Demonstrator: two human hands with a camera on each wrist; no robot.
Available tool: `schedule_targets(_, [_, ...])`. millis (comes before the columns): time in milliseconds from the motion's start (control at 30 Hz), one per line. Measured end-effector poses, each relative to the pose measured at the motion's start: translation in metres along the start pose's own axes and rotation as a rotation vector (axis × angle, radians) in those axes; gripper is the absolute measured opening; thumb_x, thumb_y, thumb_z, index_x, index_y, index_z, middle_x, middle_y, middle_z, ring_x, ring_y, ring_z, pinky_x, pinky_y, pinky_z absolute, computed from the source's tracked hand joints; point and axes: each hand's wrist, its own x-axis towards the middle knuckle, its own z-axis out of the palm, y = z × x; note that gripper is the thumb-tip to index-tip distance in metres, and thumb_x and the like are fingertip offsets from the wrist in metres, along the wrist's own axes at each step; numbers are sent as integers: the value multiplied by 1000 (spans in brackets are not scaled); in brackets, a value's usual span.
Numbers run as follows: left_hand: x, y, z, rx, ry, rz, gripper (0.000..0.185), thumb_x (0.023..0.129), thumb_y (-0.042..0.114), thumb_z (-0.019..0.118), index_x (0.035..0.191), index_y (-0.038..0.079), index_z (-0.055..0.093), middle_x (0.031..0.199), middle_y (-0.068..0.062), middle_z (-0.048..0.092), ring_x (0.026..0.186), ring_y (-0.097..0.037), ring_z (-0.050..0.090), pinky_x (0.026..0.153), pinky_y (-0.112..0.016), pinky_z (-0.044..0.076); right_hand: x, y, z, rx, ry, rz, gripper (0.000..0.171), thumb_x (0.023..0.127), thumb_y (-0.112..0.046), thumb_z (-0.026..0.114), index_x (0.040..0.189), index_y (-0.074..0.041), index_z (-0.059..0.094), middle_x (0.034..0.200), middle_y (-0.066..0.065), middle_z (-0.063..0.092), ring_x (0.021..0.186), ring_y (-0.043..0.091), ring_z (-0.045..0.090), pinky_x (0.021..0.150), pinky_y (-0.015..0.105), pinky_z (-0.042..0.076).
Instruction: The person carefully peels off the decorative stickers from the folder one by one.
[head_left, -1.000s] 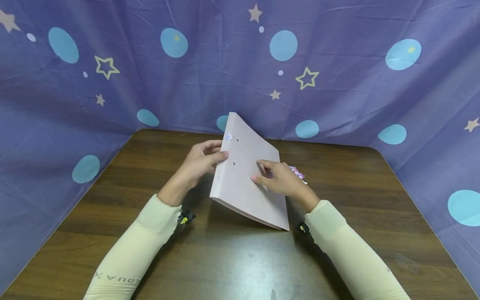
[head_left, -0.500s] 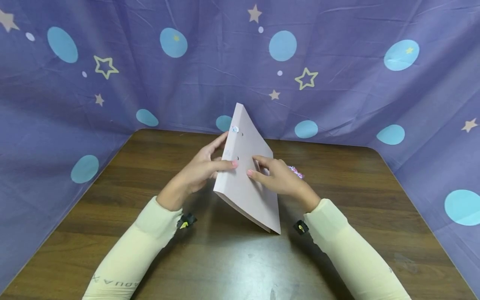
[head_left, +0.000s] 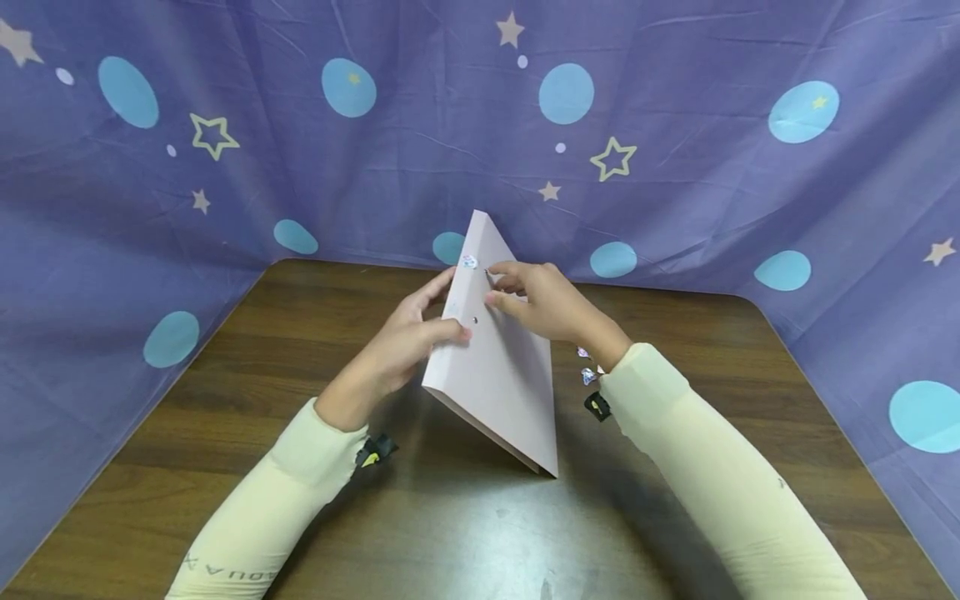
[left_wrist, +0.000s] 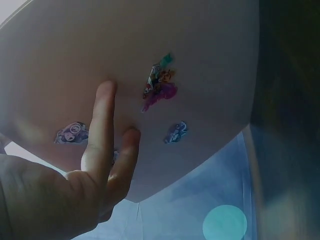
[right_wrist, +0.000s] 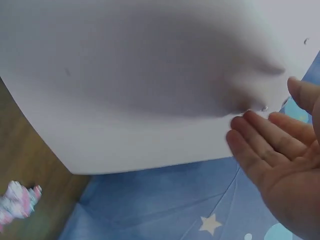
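Above the wooden table (head_left: 225, 367), tilted with its spine (head_left: 462, 292) up and to the left, was a pale binder (head_left: 502, 375); the left grip (head_left: 401, 342) held it near that spine, thumb in front and fingers behind, where the left wrist view showed bright stickers (left_wrist: 161, 89); the right grip (head_left: 551, 300) had moved up from mid-cover to beside the upper rivet (head_left: 487, 272), its fingers loosely extended and holding nothing, though whether they touched the cover could not be told; the shift brought it near the shiny spine sticker (head_left: 469, 262), which suggested attention to that end while the left side steadied the load; small shiny pieces (head_left: 588, 376) lay on the table near the right cuff (head_left: 637, 375).
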Motion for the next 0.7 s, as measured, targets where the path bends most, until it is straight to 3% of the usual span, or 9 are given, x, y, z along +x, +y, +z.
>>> schedule_targets(200, [0,-1,1,0,5,5,91,81,-2,64,162,24,30,141,-16,42,103,-32,64,75,-44,62,18,0,-6,-156,82,-132,31,100,-13,68,128,0,68,120,15,73,113,28,69,98,41,55])
schedule_targets(433, [1,0,2,3,10,8,92,81,-2,64,162,24,30,142,-14,41,104,-32,63,76,-42,62,22,2,0,-380,196,-327,21,100,-10,67,118,0,73,115,13,74,109,30,67,97,40,55])
schedule_targets(700, [-1,1,2,-5,18,-2,92,80,-3,63,162,24,30,141,-14,40,101,-31,64,73,-40,62,30,2,7,-478,305,-463,14,100,-8,67,107,-1,75,103,10,76,95,26,68,88,35,57])
